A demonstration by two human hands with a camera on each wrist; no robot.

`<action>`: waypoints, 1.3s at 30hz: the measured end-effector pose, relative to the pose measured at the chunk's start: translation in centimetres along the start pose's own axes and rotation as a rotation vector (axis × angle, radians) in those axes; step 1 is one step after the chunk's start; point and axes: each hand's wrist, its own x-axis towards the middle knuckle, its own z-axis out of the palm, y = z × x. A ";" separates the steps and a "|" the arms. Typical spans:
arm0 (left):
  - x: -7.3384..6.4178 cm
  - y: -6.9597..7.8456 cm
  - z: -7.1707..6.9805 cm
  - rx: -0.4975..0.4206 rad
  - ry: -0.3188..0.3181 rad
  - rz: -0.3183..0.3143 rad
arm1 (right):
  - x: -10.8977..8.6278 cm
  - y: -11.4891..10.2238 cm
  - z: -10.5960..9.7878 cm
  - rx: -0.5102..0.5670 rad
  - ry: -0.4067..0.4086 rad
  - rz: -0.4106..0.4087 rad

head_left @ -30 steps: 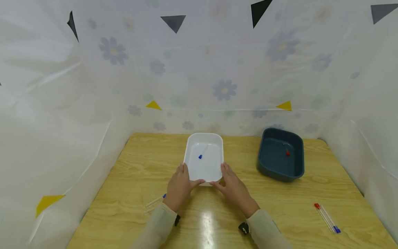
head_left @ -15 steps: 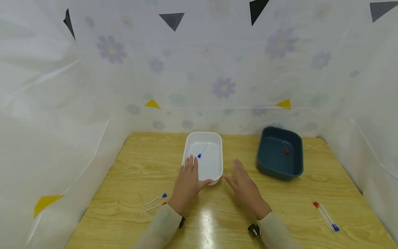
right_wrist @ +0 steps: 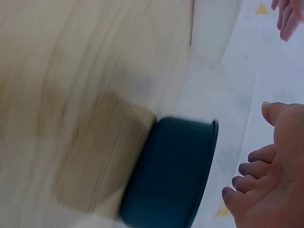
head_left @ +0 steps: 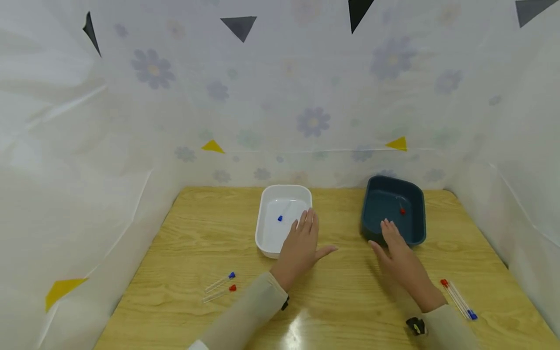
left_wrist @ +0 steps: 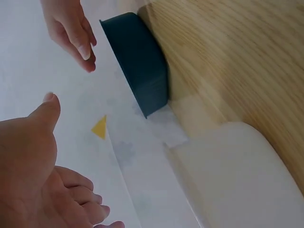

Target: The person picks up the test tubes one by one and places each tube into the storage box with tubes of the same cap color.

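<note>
My left hand [head_left: 299,248] is open, fingers spread, over the right front part of a white plastic basin [head_left: 260,238]. Fingers straight and thumb apart, my right hand [head_left: 404,262] overlaps the front edge of a dark teal basin [head_left: 372,214]. Neither hand holds anything. Inside the white basin lies a clear tube with a blue cap [head_left: 280,218], its body partly covered by the left fingers. A red-capped tube [head_left: 402,211] lies in the teal basin. Both wrist views show the hands above rim height, beside the teal basin's wall [left_wrist: 142,66] and the white basin's side [left_wrist: 237,175].
On the table's left lie a blue-capped tube [head_left: 220,281] and a red-capped tube [head_left: 220,293]. Several thin tubes with red and blue caps [head_left: 459,299] lie together at the right. A white flowered sheet [head_left: 262,97] hangs behind the wooden table [head_left: 197,218].
Both hands held the white basin's front corners, then let go. The right hand moved right to the teal basin; the left hand slid right across the white basin. The basins stay put.
</note>
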 end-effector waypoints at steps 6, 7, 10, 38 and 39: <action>2.0 2.9 -0.3 -0.048 -0.016 0.045 | 0.4 2.6 -3.0 -0.006 -0.014 0.047; 2.3 3.3 -0.2 -0.065 -0.026 0.049 | 0.6 3.1 -3.4 -0.007 -0.026 0.064; 3.3 4.7 0.1 -0.104 -0.057 0.048 | 1.0 4.7 -4.8 -0.016 -0.072 0.105; 10.3 9.5 8.3 0.236 -0.140 -0.073 | 5.4 13.7 -5.7 0.096 -0.235 0.182; 10.5 9.5 8.5 0.238 -0.151 -0.098 | 5.7 13.7 -5.6 0.092 -0.234 0.184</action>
